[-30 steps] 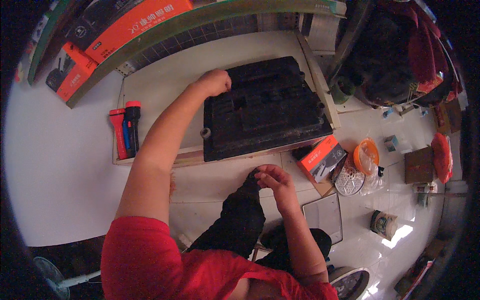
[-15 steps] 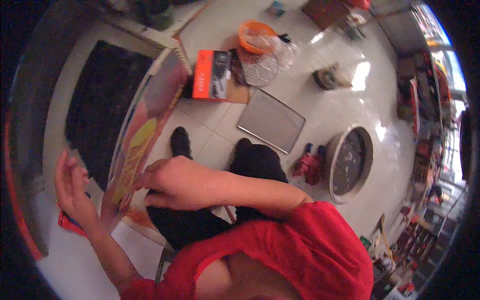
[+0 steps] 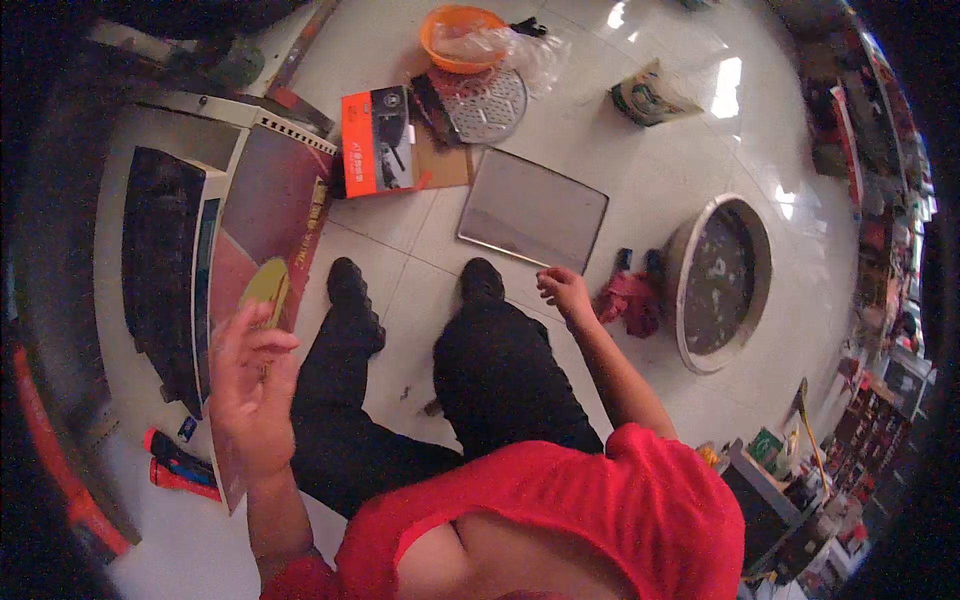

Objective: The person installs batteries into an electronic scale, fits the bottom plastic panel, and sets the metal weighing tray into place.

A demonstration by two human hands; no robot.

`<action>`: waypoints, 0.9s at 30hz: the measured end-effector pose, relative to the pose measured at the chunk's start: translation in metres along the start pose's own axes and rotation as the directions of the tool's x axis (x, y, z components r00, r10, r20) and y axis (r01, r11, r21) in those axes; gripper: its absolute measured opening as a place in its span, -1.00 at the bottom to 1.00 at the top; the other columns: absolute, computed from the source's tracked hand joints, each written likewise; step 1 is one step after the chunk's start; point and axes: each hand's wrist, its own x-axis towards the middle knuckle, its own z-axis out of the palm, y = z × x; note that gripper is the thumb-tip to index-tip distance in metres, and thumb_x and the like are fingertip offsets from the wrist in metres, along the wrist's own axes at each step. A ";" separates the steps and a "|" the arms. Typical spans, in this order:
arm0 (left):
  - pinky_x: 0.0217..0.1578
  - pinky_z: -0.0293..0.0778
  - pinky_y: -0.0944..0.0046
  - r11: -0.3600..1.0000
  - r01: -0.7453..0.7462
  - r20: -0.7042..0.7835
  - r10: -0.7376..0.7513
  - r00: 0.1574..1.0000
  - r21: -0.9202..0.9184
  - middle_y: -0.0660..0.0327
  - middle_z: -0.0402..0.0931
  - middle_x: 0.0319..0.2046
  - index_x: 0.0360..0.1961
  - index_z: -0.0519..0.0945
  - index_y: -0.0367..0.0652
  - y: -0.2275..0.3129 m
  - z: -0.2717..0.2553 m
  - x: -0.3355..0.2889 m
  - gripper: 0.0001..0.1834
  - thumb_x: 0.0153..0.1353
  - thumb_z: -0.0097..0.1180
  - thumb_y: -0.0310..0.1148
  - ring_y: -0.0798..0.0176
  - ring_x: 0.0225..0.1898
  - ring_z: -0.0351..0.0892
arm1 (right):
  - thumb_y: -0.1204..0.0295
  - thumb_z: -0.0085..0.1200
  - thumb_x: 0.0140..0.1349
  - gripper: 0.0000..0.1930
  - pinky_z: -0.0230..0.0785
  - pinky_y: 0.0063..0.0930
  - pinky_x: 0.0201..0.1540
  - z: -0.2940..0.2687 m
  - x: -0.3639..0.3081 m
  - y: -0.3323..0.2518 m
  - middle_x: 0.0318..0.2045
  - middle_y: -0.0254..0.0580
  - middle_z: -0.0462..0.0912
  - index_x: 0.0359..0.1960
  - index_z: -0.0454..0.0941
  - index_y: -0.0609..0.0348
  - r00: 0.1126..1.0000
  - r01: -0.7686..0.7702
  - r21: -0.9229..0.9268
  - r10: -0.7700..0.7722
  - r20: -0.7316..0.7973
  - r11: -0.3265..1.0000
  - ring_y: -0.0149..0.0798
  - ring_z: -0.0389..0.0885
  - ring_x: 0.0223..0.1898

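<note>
My left hand is raised at the left, fingers loosely bent and apart, with nothing visible in it. It overlaps a printed cardboard panel, and a yellow-green oval shows just behind its fingertips. Over the floor, my right hand reaches forward with half-curled fingers. No object can be made out in it. It is nearest to a flat rectangular tray with a thin rim and to a crumpled pair of reddish gloves with dark cuffs.
A round pale tub with dark contents stands at the right. Farther off are an orange-and-black box, a perforated metal disc, an orange basin and a bag. Red-and-black tools lie at lower left. Crowded shelves line the right.
My right hand has swung away from the panel, out to the right over the floor. My left hand has shifted right, in front of the panel. The view has turned slightly.
</note>
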 end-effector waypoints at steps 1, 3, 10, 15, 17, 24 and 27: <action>-0.16 0.42 0.39 0.994 0.086 -0.022 -0.087 0.996 -0.061 0.06 0.36 0.03 0.13 0.34 -0.30 0.004 0.009 0.004 -0.47 0.08 0.09 -0.62 0.34 -0.21 0.51 | 0.35 0.12 0.13 -0.81 0.33 -0.60 -0.46 0.001 0.011 0.002 -0.49 -0.35 0.59 -0.29 0.57 0.19 1.000 0.010 -0.041 -0.010 0.008 0.999 -0.48 0.51 -0.49; -0.18 0.42 0.40 0.993 0.114 0.007 -0.114 0.993 -0.042 0.06 0.37 0.02 0.12 0.36 -0.30 0.001 0.019 0.012 -0.48 0.08 0.10 -0.62 0.34 -0.22 0.51 | 0.32 0.10 0.14 -0.79 0.35 -0.53 -0.46 0.012 0.044 0.002 -0.51 -0.31 0.59 -0.31 0.58 0.20 0.991 0.125 -0.197 -0.131 -0.015 0.972 -0.43 0.52 -0.50; -0.32 0.46 0.42 0.992 0.126 0.072 -0.127 0.989 0.024 0.05 0.42 -0.08 0.06 0.43 -0.31 -0.022 0.035 0.030 -0.47 -0.03 0.15 -0.65 0.32 -0.28 0.54 | 0.24 0.07 0.06 -0.75 0.41 -0.21 -0.26 0.094 0.179 -0.088 -0.39 -0.02 0.61 -0.30 0.57 0.11 0.875 0.351 -0.673 -0.485 -0.014 0.651 0.00 0.59 -0.32; -0.36 0.50 0.37 0.982 0.102 0.168 -0.128 0.977 0.156 0.05 0.44 -0.10 0.01 0.48 -0.29 -0.023 0.025 0.040 -0.48 -0.09 0.19 -0.62 0.27 -0.30 0.54 | 0.27 0.08 0.11 -0.69 0.40 -0.08 -0.15 0.145 0.234 -0.134 -0.20 -0.02 0.53 -0.13 0.44 0.07 0.850 0.303 -0.841 -0.526 0.026 0.449 0.07 0.51 -0.12; -0.35 0.51 0.35 0.975 0.147 0.197 -0.179 0.964 0.168 0.07 0.46 -0.11 -0.03 0.51 -0.26 -0.019 0.023 0.042 -0.49 -0.12 0.24 -0.57 0.25 -0.30 0.55 | 0.21 0.18 0.03 -0.60 0.41 -0.12 -0.12 0.159 0.256 -0.135 -0.20 -0.01 0.52 -0.12 0.41 0.08 0.824 0.262 -0.884 -0.566 -0.003 0.386 0.05 0.50 -0.10; -0.14 0.49 0.23 0.953 0.167 0.266 -0.234 0.935 0.254 0.09 0.50 -0.13 -0.11 0.57 -0.22 -0.023 0.002 0.046 -0.53 -0.16 0.31 -0.49 0.13 -0.16 0.54 | 0.28 0.16 0.05 -0.62 0.41 -0.07 -0.14 0.200 0.273 -0.153 -0.16 -0.05 0.49 -0.11 0.37 0.10 0.852 0.088 -0.935 -0.513 -0.108 0.344 0.03 0.50 -0.08; -0.15 0.50 0.24 0.956 0.143 0.265 -0.211 0.941 0.256 0.09 0.51 -0.15 -0.10 0.57 -0.22 -0.017 0.008 0.051 -0.53 -0.16 0.31 -0.48 0.13 -0.18 0.55 | 0.28 0.19 0.02 -0.64 0.42 -0.07 -0.17 0.190 0.291 -0.148 -0.22 -0.06 0.55 -0.16 0.42 0.12 0.880 0.074 -0.867 -0.441 -0.175 0.492 0.07 0.55 -0.15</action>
